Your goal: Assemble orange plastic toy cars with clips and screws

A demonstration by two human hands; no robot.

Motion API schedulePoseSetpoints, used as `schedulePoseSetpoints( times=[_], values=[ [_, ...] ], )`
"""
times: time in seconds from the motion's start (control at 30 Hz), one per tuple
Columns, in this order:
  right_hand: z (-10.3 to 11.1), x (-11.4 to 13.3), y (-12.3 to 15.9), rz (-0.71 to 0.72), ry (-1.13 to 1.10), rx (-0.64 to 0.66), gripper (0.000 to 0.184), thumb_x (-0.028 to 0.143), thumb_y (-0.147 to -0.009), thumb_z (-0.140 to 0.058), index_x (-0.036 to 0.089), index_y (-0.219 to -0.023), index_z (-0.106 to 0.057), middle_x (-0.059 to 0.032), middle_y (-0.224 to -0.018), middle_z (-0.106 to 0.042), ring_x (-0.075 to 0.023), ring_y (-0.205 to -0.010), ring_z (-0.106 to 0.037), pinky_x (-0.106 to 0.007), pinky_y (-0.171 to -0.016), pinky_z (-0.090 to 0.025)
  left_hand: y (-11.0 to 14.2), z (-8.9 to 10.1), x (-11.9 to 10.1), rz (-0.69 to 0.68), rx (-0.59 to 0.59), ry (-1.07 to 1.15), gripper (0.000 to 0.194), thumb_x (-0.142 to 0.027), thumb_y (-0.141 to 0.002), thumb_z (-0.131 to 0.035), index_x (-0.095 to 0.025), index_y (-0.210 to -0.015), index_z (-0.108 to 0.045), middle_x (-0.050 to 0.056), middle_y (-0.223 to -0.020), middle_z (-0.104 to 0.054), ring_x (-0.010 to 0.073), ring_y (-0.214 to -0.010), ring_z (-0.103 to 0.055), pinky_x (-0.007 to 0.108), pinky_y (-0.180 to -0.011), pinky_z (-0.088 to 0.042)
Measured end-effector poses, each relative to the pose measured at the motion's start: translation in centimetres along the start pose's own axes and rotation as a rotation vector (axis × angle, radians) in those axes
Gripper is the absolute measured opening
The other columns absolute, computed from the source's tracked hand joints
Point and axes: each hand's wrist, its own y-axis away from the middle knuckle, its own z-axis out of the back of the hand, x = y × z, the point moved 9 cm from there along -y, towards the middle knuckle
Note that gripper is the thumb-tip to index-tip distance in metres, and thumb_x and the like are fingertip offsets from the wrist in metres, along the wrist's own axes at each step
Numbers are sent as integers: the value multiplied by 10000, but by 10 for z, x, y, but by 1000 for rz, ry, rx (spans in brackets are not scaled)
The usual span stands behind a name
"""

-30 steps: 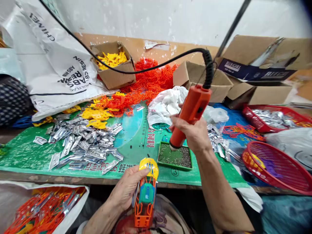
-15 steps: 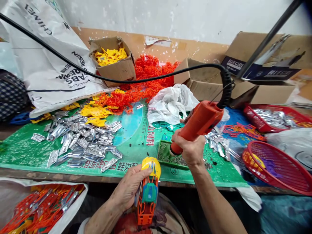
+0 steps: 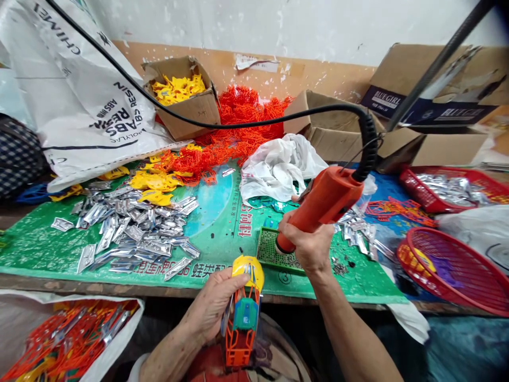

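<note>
In my left hand is a toy vehicle body with a yellow front, an orange lattice frame and a teal piece in its middle; my thumb presses on the yellow part. My right hand is wrapped round a red electric screwdriver, tilted with its lower end over a green tray of small metal screws. Whether the tip touches the screws is hidden. Left of the tray lies a heap of silver plastic parts, with yellow parts behind it.
A black cable arches from the screwdriver across the view. Behind stand a carton of yellow parts, an orange frame pile and a white bag. Red baskets sit at right. An open sack of assembled pieces is at lower left.
The cable has shifted, its left stretch now rising more steeply. Both hands keep their holds and have hardly moved; the view has shifted slightly.
</note>
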Motion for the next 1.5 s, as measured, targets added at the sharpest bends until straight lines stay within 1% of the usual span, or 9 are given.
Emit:
schedulePoseSetpoints(
  times=[0.17, 0.27, 0.43, 0.73, 0.87, 1.03, 1.23, 1.37, 1.5],
  values=[
    [-1, 1, 3, 32, 32, 22, 97, 200, -586, -726, 210, -610, -632, 17, -582, -635, -158, -523, -582, -358, -585, -539, 0, 4, 2, -11, -10, 10, 332, -317, -623, -865, -111, -838, -718, 36, -631, -712, 108, -477, -592, 192, -461, -465],
    [0, 0, 3, 20, 26, 23, 95, 194, -591, -723, 212, -624, -635, 20, -575, -622, -165, -532, -584, -333, -534, -513, 0, 4, 3, -9, -13, 13, 326, -313, -630, -863, -108, -834, -712, 35, -623, -707, 106, -465, -586, 191, -452, -459],
    [0, 1, 4, 32, -17, 31, 104, 176, -598, -718, 213, -591, -620, 32, -529, -590, -145, -470, -541, -313, -485, -482, -1, 2, 5, 8, 3, 11, 292, -305, -648, -851, -101, -803, -711, 54, -627, -713, 108, -472, -596, 192, -463, -473],
    [5, 3, 3, 60, 13, 4, 94, 197, -606, -723, 221, -591, -633, 25, -537, -610, -160, -483, -569, -325, -495, -495, -3, 3, 7, 8, 15, 28, 293, -321, -648, -855, -99, -790, -727, 46, -596, -703, 109, -456, -597, 199, -462, -490],
    [5, -1, 4, 28, -45, 19, 97, 169, -599, -722, 213, -587, -637, 31, -548, -611, -137, -449, -537, -314, -479, -482, -4, 2, 8, 13, 20, 31, 284, -320, -654, -851, -107, -791, -723, 42, -598, -704, 110, -457, -598, 202, -467, -494],
    [4, -2, 6, 13, -30, 21, 92, 179, -593, -720, 212, -581, -635, 24, -559, -622, -143, -481, -545, -312, -486, -484, -5, 3, 8, 7, 15, 35, 294, -327, -647, -857, -110, -787, -717, 36, -597, -699, 106, -447, -590, 196, -448, -484],
    [5, -2, 4, 18, -26, 13, 96, 211, -597, -721, 218, -595, -626, 26, -562, -617, -144, -468, -545, -334, -499, -500, -5, 5, 9, 7, 17, 24, 322, -349, -650, -853, -100, -808, -724, 61, -627, -715, 126, -483, -626, 209, -480, -499],
    [5, -1, 3, 24, -48, 29, 103, 186, -606, -717, 217, -579, -623, 34, -545, -602, -131, -443, -521, -325, -488, -486, -6, 6, 10, 11, 17, 28, 316, -348, -667, -844, -107, -834, -726, 58, -633, -718, 128, -481, -629, 211, -483, -499],
    [6, -3, 2, 12, -85, 20, 93, 158, -593, -728, 210, -599, -650, 34, -559, -612, -133, -479, -540, -306, -481, -474, -4, 6, 9, 14, 8, 39, 296, -338, -690, -831, -117, -856, -725, 58, -654, -727, 135, -499, -641, 214, -493, -506]
  ],
)
